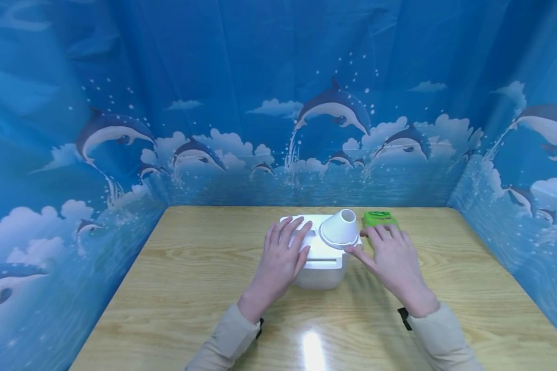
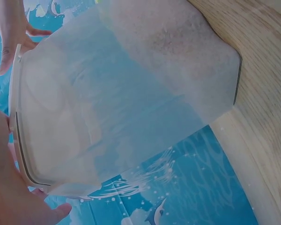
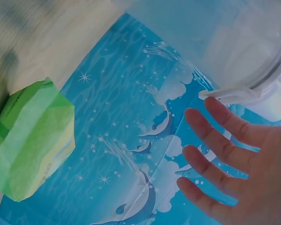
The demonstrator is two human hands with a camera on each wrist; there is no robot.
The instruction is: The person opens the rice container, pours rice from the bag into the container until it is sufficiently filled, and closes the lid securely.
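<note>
A blue curtain printed with dolphins and clouds (image 1: 278, 103) walls in a pale wooden surface (image 1: 176, 288) on three sides. Near the far edge of the surface stands a white translucent container (image 1: 319, 268) with a flat white lid (image 1: 317, 242), and on the lid's right part sits a white cone-shaped funnel (image 1: 340, 228), narrow end up. Just behind and to the right lies a green packet (image 1: 379, 219).

The left hand (image 1: 280, 257) lies flat on the left part of the lid, fingers straight and spread, pressing or resting rather than gripping. The right hand (image 1: 392, 255) is also spread wide and holds nothing; its forefinger tip touches the lid's right edge just under the funnel, and the remaining fingers stretch toward the packet, though contact there cannot be made out. The right wrist view shows the fingers (image 3: 225, 140) apart beside the lid's rim.

The funnel appears only to stand loosely on the lid, so a nudge from the right forefinger could likely tip it off. The container is light-looking and held only from above; uneven pressure from the left hand might slide or tilt it on the smooth surface.
</note>
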